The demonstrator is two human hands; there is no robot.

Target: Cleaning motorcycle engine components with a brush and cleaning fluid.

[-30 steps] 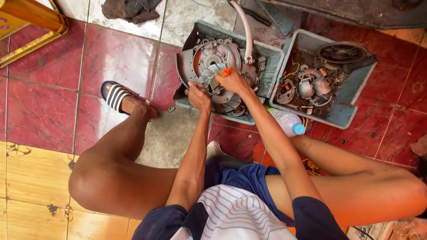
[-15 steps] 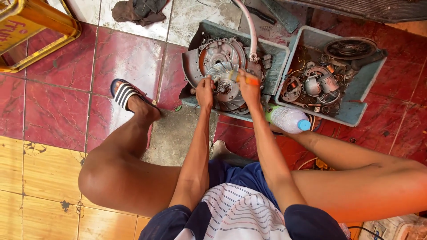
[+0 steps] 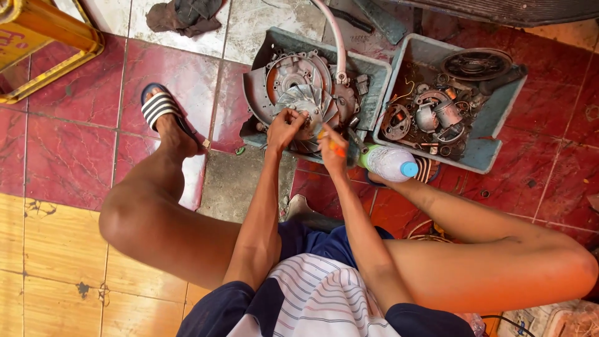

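Red tiled floor: two trays; left hand grips fan, right hand screwdriver.

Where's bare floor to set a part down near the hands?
Free: red tiles between the sandalled foot, the yellow frame and the dark rag. Also the grey patch below the engine tray, between the legs. Crowded: both trays, and around the bottle beside the right hand.

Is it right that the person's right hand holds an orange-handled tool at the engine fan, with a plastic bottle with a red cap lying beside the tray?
Not quite. The bottle has a blue cap, not red, as the head view shows. The rest stands: the right hand holds the orange-handled tool at the engine fan, and the bottle lies beside the tray.
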